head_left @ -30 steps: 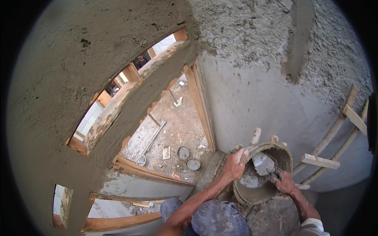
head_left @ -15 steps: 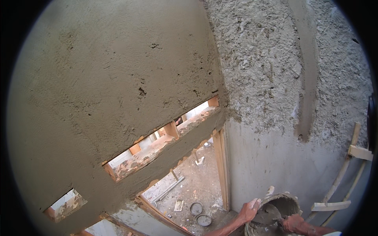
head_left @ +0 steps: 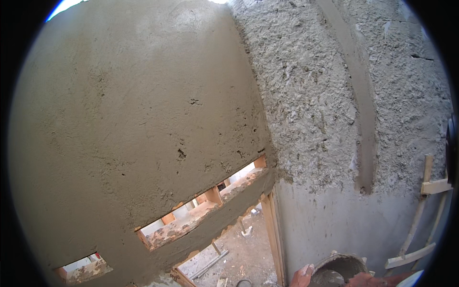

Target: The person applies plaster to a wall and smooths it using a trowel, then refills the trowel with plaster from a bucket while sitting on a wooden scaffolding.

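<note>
Bucket (head_left: 351, 266), grey-crusted, is right of the wooden frame (head_left: 274, 234), partly cropped. Nearest the frame, the left hand (head_left: 302, 276) is at the bucket's rim; farther from it, the right hand (head_left: 366, 280) is at the opposite side. Whether either hand's fingers grasp anything, I cannot tell.

Left grip (head_left: 302, 276) cropped low, right grip (head_left: 361, 280) apart, cropped, right forearm (head_left: 393, 280) near-level

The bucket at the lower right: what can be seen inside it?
Grey material shows inside the bucket. The right hand covers part; the picture's edge cuts off the rest.
</note>
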### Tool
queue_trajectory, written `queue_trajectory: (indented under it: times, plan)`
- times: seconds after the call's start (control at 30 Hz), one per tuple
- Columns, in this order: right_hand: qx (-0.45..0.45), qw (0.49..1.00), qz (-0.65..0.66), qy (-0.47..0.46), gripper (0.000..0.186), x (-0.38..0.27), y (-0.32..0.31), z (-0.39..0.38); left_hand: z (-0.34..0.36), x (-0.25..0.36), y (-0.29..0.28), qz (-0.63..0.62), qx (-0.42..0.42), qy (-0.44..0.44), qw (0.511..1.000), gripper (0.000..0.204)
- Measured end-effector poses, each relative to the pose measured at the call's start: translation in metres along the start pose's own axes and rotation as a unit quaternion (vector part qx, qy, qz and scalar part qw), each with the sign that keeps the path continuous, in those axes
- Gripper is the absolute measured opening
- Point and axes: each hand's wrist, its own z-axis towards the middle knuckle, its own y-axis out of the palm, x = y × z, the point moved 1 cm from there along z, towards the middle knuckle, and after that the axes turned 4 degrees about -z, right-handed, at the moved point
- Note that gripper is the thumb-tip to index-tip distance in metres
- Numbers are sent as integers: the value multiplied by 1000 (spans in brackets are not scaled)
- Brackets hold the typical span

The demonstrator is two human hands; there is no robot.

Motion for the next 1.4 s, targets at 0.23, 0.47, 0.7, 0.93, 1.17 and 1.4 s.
queue_trajectory:
  times: [0.23, 0.47, 0.7, 0.93, 1.17, 1.4]
  plan:
    - [153, 963, -219, -36, 28, 17, -25, -14, -11, 60, -10, -10, -53, -41, 998, 63]
    - [88, 988, -85, -90, 29, 41, 30, 4, -19, 64, -14, -51, -47, -72, 995, 58]
    - [-4, 995, 89, -39, 29, 1, 0, 53, -14, 61, -22, -79, -77, -56, 992, 55]
    - [-61, 850, 515, 94, 31, -58, -36, 70, -12, 75, -12, -97, -114, -39, 988, 52]
    - [-140, 432, 885, 105, 32, -80, 3, 75, -14, 74, -6, -113, -134, -48, 983, 49]
    - [-120, 187, 975, 0, 35, -53, 80, 42, -12, 76, -17, -91, -93, 4, 991, 47]
